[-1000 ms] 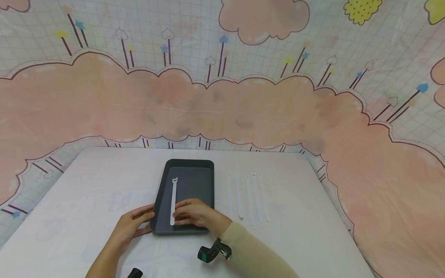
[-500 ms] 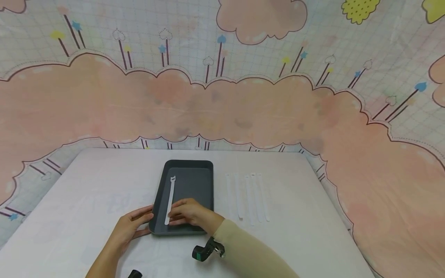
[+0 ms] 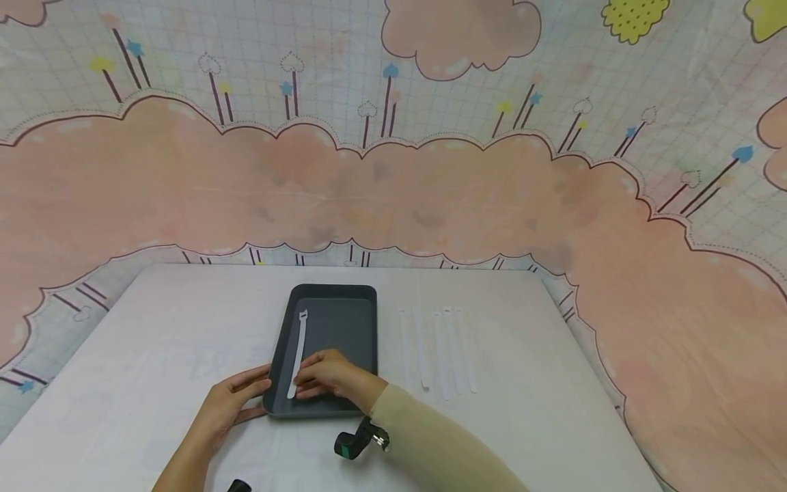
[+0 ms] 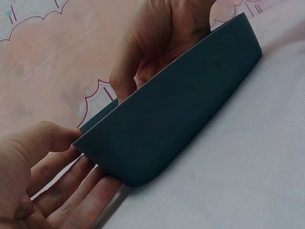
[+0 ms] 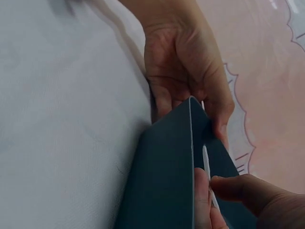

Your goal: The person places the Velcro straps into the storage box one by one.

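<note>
A dark grey rectangular tray (image 3: 344, 328) stands on the white table. Inside it, near the left wall, a white hook-and-loop cable tie (image 3: 299, 345) with a slotted head lies lengthwise, slightly slanted. My right hand (image 3: 332, 376) reaches over the near right side and pinches the tie's near end between thumb and fingers; the right wrist view shows the pinched tie (image 5: 206, 160) edge-on. My left hand (image 3: 227, 403) holds the tray's left wall near the front corner. In the left wrist view its thumb is at the rim and its fingers lie against the outside.
Several more white ties (image 3: 422, 348) lie side by side to the right of the tray, faint against the white tabletop (image 3: 529, 410). A patterned cloth (image 3: 393, 198) hangs behind the table. A black wrist device (image 3: 359, 441) sits at my right wrist.
My right hand has moved left within the tray, bringing the cable tie closer to the left wall and slanting it a little. My left hand stays on the tray.
</note>
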`<state>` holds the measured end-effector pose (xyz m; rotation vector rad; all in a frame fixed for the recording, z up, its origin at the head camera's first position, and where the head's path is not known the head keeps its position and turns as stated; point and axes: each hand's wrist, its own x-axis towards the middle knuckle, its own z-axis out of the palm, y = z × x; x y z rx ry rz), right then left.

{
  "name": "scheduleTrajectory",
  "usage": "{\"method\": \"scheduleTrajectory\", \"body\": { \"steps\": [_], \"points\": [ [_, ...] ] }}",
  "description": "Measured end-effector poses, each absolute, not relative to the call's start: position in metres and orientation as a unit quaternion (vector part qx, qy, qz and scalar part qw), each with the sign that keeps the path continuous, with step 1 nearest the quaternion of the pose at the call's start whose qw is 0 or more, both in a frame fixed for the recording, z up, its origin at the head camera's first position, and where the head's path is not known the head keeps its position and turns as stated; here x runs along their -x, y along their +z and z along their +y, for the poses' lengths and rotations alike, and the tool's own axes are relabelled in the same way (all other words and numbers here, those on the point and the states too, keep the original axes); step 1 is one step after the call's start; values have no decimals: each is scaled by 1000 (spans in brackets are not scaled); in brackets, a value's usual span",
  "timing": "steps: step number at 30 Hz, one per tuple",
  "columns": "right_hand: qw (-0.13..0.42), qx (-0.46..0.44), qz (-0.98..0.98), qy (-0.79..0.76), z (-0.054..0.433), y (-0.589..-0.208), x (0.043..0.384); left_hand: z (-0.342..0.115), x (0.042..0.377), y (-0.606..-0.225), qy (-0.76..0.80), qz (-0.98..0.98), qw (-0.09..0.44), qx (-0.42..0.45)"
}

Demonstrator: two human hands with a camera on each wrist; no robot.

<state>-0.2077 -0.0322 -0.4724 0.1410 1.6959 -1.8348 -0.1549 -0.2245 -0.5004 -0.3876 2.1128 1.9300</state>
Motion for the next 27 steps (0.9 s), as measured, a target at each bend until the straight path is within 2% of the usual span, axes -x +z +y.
{"method": "scheduleTrajectory", "body": {
  "steps": [19, 27],
  "points": [
    [299, -22, 692, -656, -34, -471, 211, -225, 155, -496, 647, 744, 120, 119],
    [287, -1, 701, -653, -4, -459, 218, -224, 155, -496, 650, 741, 119, 121]
  ]
}}
